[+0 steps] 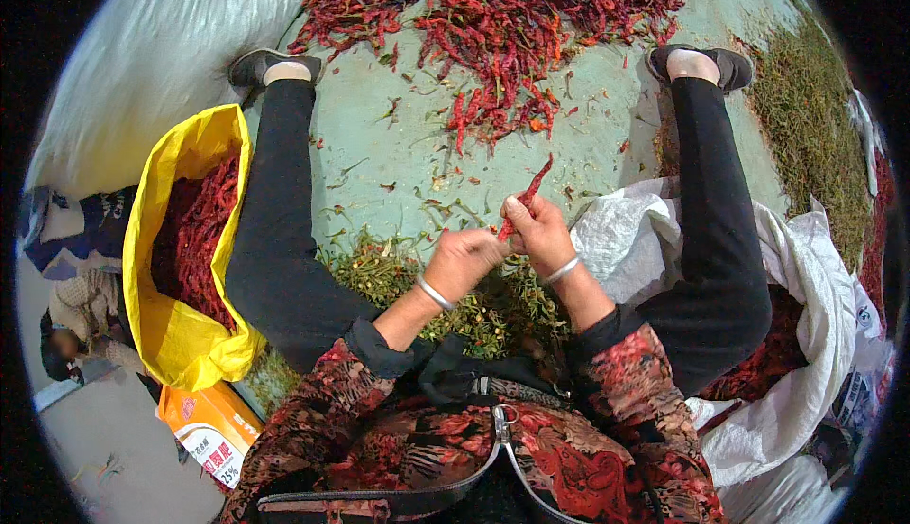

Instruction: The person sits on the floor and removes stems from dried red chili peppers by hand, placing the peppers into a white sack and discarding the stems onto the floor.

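Observation:
Between my spread legs both hands meet at one dried red chili pepper. My right hand grips it between thumb and fingers, its thin tip pointing up and away. At the pepper's lower end is my left hand, its fingertips blurred; whether they pinch the stem end is not plain. Under my hands lies a heap of green stems. Farther off, a large pile of dried red chili peppers spreads over the pale green ground sheet.
A yellow woven sack of red peppers stands open at left, beside a full white sack and an orange printed bag. At right, an open white sack holds peppers; beyond lies a stem heap. A person is at far left.

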Demonstrator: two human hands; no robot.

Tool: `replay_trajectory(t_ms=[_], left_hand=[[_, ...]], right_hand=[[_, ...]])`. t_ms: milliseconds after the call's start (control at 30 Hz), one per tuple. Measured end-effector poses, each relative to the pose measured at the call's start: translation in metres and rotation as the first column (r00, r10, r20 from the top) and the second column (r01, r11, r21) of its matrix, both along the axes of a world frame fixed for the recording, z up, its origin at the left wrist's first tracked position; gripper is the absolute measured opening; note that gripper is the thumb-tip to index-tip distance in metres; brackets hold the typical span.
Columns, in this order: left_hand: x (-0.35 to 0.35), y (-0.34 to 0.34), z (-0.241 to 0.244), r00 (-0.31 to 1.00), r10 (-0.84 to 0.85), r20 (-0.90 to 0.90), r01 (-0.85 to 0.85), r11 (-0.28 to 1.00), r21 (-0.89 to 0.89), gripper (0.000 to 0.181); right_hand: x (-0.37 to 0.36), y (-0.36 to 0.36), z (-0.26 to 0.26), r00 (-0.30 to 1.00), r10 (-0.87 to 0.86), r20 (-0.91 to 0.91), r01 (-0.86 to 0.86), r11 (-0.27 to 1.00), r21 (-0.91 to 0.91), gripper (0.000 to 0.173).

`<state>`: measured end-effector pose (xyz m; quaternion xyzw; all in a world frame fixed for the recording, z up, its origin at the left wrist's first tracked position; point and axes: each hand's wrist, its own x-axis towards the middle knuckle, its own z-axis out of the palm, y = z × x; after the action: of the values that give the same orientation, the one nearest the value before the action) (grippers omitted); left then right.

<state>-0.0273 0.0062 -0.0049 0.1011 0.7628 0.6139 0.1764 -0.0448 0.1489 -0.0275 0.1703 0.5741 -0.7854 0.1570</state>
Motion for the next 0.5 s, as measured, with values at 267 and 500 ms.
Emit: replay_trajectory(t_ms=[267, 500], left_hand=[[-0.038, -0.025, 0.022, 0.899, -0.332, -0.286, 0.266, 0.932, -0.246, 0.013], [-0.199, -0.043, -0.034, 0.784, -0.361, -0.506, -0.162, 0.667, -0.727, 0.032]], right_hand=[[-0.001, 0.024, 0.009, 0.995, -0.076, 0.072, 0.095, 0.942, -0.321, 0.019], [0.014, 0.013, 0.003, 0.989, 0.138, 0.058, -0.125, 0.975, -0.185, 0.011]])
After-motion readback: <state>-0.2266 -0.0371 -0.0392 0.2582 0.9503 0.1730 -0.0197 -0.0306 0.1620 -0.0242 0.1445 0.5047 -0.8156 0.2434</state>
